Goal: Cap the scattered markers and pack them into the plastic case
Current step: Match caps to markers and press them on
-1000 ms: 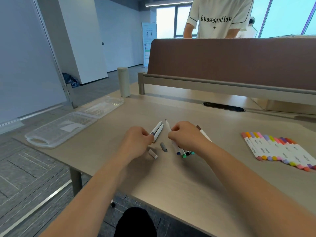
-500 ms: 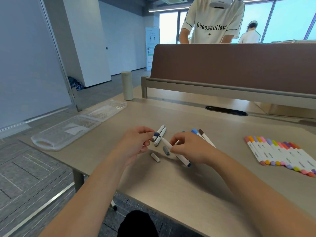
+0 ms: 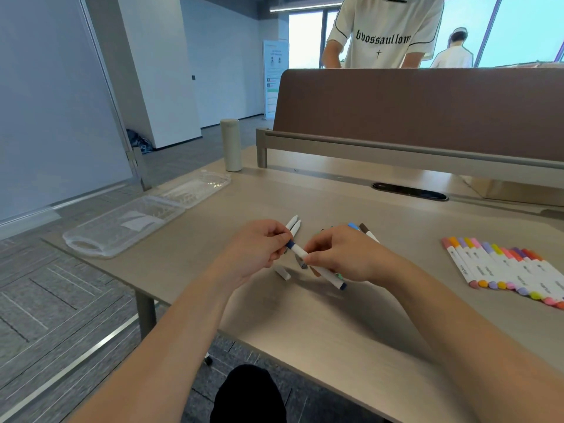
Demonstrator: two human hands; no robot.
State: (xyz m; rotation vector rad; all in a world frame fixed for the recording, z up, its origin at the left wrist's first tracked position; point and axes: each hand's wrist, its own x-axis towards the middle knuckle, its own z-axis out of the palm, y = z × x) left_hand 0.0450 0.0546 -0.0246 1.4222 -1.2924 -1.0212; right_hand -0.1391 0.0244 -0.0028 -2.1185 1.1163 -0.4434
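Fingers (image 3: 276, 236) of left hand (image 3: 259, 248) pinched round dark blue cap (image 3: 290, 245), lately brought onto marker (image 3: 332, 277) gripped in right hand (image 3: 345, 254); capping judged nearly done.

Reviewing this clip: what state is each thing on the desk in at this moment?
Case: open, lying flat.
Held marker: gripped by right hand.
Blue cap: on the marker's end, pinched by left hand; seating unclear.
Marker row: capped, side by side.
Loose cap: lying on desk.
Bottle: upright, closed.
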